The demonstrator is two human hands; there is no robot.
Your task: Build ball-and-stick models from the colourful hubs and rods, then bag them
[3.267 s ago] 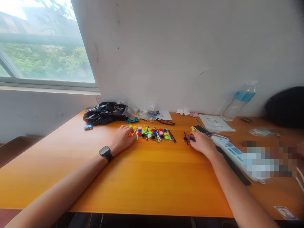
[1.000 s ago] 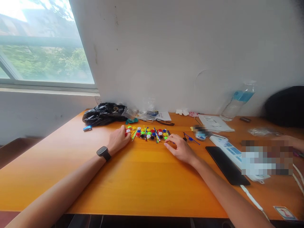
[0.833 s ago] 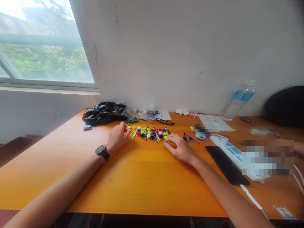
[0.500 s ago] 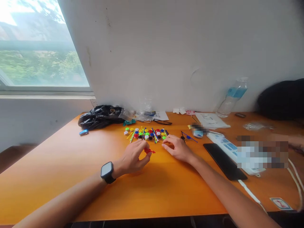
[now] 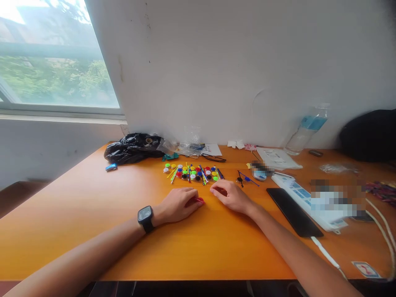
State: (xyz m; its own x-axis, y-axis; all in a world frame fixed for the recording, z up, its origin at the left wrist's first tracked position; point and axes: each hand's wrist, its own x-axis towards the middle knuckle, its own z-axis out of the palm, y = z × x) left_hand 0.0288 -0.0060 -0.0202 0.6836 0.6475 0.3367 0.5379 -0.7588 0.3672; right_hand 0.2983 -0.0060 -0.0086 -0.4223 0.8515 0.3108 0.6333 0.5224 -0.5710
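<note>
My left hand, with a black smartwatch on its wrist, is low over the table. Its fingers and thumb are closed on a small red plastic piece that shows only in part. To the right, apart from it, my right hand is curled, thumb and fingertips together; anything between them is too small to make out. Beyond both hands lie several coloured plastic discs and thin sticks. A black arrow-tipped stick with a disc and a blue stick with a disc lie past my right hand.
A black plastic bag and a small blue packet lie at the back left. On the right are a black phone on a white cable, a white power strip and a plastic bottle. Some areas are pixelated.
My left hand has lowered toward the table and turned, with the red piece still at its fingertips. My right fingertips have drawn closer together. The view has shifted slightly.
</note>
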